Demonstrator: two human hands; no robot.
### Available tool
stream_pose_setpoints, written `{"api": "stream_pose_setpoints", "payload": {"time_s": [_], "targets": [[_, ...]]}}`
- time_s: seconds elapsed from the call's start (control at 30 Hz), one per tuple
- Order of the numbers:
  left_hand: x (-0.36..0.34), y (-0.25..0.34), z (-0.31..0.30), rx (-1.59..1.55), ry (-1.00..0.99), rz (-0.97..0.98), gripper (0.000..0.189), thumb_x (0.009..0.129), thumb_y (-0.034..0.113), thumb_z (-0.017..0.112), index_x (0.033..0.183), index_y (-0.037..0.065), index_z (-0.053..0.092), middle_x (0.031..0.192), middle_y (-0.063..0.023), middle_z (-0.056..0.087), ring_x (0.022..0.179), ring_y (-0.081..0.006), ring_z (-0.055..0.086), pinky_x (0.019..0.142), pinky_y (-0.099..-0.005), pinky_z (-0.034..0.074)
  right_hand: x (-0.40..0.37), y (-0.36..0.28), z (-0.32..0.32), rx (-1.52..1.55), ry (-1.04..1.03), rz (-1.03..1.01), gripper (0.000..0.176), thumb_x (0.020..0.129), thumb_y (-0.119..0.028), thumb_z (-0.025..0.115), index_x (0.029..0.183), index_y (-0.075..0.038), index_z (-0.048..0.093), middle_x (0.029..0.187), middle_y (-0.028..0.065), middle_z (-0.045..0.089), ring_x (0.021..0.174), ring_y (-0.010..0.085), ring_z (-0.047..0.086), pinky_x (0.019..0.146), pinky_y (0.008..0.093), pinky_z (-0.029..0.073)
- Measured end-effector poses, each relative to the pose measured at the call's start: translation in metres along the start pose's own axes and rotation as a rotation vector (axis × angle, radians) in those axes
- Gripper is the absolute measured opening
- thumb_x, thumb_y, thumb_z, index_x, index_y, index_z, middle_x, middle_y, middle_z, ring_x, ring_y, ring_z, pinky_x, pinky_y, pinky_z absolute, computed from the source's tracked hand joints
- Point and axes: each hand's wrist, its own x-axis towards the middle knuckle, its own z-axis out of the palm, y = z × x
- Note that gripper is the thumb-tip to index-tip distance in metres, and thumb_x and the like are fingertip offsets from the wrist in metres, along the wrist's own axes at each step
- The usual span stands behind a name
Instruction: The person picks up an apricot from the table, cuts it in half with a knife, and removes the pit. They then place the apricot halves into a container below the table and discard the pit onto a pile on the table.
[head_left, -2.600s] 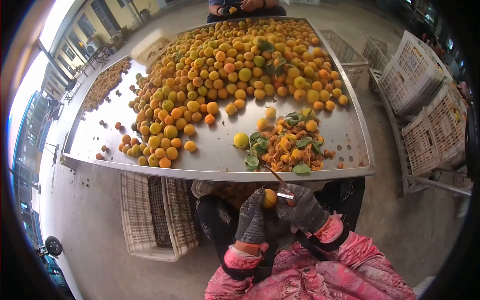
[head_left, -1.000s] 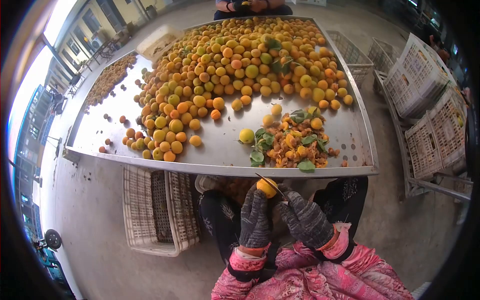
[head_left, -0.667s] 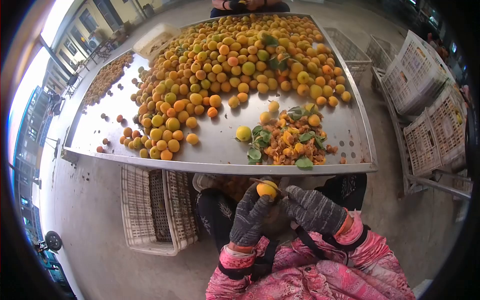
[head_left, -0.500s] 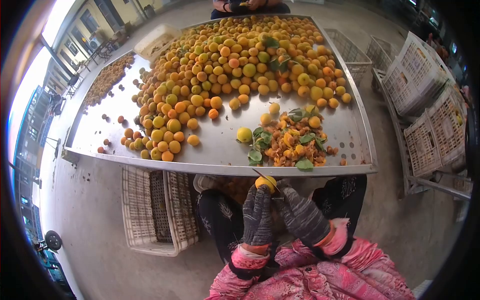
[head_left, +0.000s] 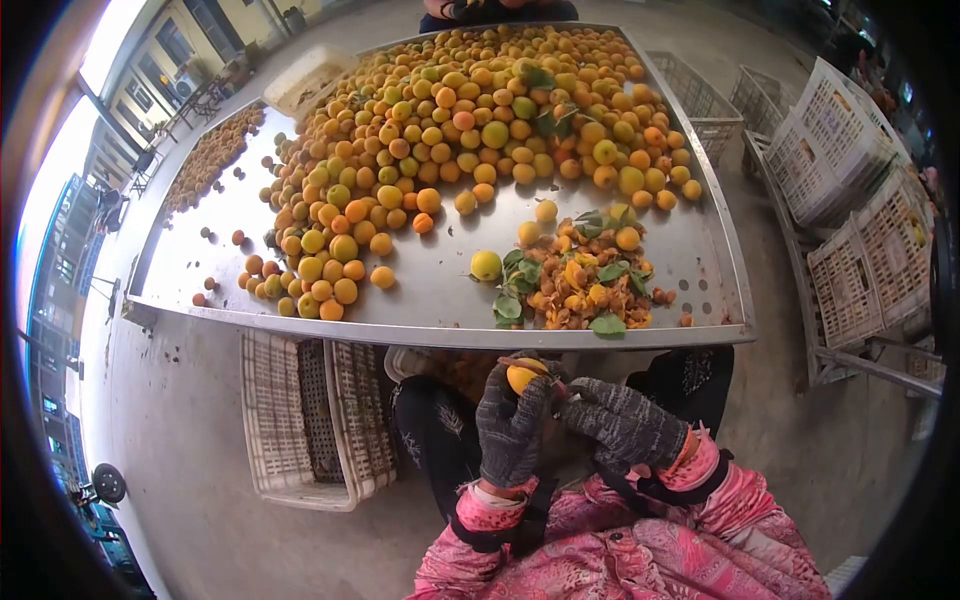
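Observation:
Just below the front edge of the metal table [head_left: 430, 332], my gloved left hand [head_left: 512, 425] is closed around a yellow-orange fruit [head_left: 524, 375]. My gloved right hand [head_left: 622, 422] is closed on a thin knife [head_left: 562, 388], whose blade lies against the fruit. How deep the blade sits cannot be made out. Beyond my hands, a heap of scraps [head_left: 585, 285] with green leaves lies on the table. A large pile of whole fruits [head_left: 440, 125] covers the back and middle of the table.
Under the table on the left stands a plastic crate [head_left: 318, 420]. A white tub [head_left: 310, 80] is at the back left, near small brown pieces [head_left: 215, 160]. White crates [head_left: 835, 145] stand on a cart at the right. A person [head_left: 498, 12] sits beyond the far edge.
My left hand has turned, its fingers now wrapped round the fruit. My right hand has tilted flatter, and the knife lies more level across the fruit.

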Motion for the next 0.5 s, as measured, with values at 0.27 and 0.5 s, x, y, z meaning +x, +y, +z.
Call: {"api": "stream_pose_setpoints", "payload": {"time_s": [0.27, 0.5], "targets": [[0.001, -0.004, 0.003, 0.019, 0.026, -0.097, 0.031, 0.087, 0.009, 0.054, 0.115, -0.001, 0.047, 0.097, -0.0077, 0.059, 0.086, -0.0123, 0.056, 0.074, -0.0229, 0.045, -0.009, 0.003, 0.043, 0.07, 0.249, 0.276, 0.039, 0.075, -0.005, 0.054, 0.113, 0.002, 0.053, 0.116, 0.0236, 0.05, 0.099, 0.0347, 0.055, 0.08, 0.037, 0.048], [0.003, -0.002, -0.007, -0.124, -0.104, -0.103, 0.03, 0.085, 0.004, 0.055, 0.114, -0.001, 0.048, 0.099, -0.0078, 0.058, 0.088, -0.0136, 0.056, 0.079, -0.0256, 0.046, -0.009, 0.018, 0.004, -0.084, 0.087, -0.129, 0.058, 0.065, -0.007, 0.061, 0.121, 0.001, 0.046, 0.114, 0.0207, 0.052, 0.102, 0.0361, 0.053, 0.087, 0.0375, 0.045]]}}
